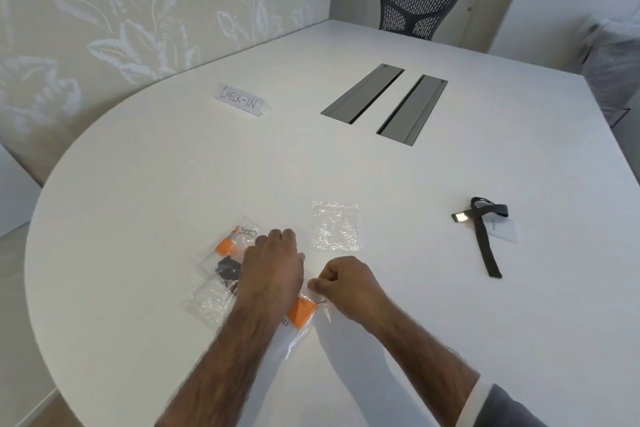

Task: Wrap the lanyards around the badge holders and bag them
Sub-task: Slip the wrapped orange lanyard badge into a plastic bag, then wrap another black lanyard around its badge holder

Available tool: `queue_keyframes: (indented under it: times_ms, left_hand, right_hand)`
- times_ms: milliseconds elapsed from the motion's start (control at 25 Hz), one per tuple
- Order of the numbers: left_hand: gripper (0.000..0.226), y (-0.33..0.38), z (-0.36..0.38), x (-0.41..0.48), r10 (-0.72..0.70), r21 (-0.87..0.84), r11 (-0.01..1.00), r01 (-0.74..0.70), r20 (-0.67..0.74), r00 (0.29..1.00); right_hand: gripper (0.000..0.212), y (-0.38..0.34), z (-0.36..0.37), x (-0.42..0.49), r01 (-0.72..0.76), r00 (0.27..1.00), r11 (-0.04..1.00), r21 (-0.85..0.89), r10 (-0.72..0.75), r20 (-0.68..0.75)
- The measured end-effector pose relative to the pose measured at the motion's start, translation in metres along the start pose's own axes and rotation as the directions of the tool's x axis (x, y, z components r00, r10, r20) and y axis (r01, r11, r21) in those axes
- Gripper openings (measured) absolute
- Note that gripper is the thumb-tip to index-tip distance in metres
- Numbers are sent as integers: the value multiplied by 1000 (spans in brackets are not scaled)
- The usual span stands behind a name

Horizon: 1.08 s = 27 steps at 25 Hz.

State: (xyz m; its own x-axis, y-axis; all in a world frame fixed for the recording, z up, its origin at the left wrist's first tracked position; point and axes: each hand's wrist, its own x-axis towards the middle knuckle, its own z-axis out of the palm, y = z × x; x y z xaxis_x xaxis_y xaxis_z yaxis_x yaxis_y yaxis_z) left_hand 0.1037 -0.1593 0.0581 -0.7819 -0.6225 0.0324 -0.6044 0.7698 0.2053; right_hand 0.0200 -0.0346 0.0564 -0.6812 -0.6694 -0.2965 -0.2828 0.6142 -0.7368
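Note:
A clear bag with an orange lanyard bundle (300, 313) lies near the table's front edge, partly under my left forearm. My right hand (346, 282) pinches the top edge of that bag. My left hand (273, 263) rests knuckles-up, fingers curled, over the bags; what it grips is hidden. To its left lie a bagged orange lanyard with a metal clip (231, 242), a bagged dark lanyard (228, 269) and another clear bag (211, 302). An empty clear bag (335, 226) lies just beyond my hands. A black lanyard with its clear badge holder (486, 229) lies unwrapped at the right.
A folded "CHECK-IN" paper sign (240, 99) stands at the back left. Two grey cable slots (384, 102) sit in the white table (173, 166). A dark mesh chair (417, 0) stands at the far edge. A patterned wall runs along the left.

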Motion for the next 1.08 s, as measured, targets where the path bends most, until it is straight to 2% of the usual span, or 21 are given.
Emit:
queue_keyframes:
  times_ms: [120, 240, 360, 520, 640, 720, 880, 1000, 1080]
  left_hand:
    - [35, 10, 4, -2, 31, -67, 997, -35, -60, 998]
    - [50, 29, 11, -6, 117, -144, 980, -135, -123, 986]
    - [69, 68, 16, -8, 218, -197, 955, -221, -34, 975]
    - [71, 136, 37, 6, 398, -196, 905, -376, 86, 913]
    - [74, 191, 59, 26, 442, -217, 888, -406, 158, 883]
    - [76, 223, 76, 39, 438, -228, 890, -394, 192, 878]
    - [79, 271, 103, 61, 405, -157, 912, -379, 196, 893]
    - [78, 292, 113, 72, 359, -238, 918, -317, 158, 920]
    - [76, 300, 115, 80, 317, -318, 908, -275, 91, 944]
  right_hand:
    - [34, 10, -9, -6, -4, 997, 1000, 16, 5, -74]
    - [37, 26, -25, -19, -12, 988, 1000, 3, 13, -153]
    - [38, 56, -58, -31, -29, 966, 998, -50, 15, -257]
    - [24, 112, -123, -43, -100, 895, 995, -9, 87, -437]
    - [24, 155, -177, -40, -126, 845, 992, -21, 96, -525]
    - [30, 183, -207, -31, -143, 847, 987, -69, 86, -525]
    - [56, 223, -248, -3, -130, 900, 961, -243, 11, -436]
    - [64, 235, -265, 15, -60, 922, 908, -414, -109, -371]
    - [66, 242, -269, 25, -37, 946, 882, -471, -120, -300]
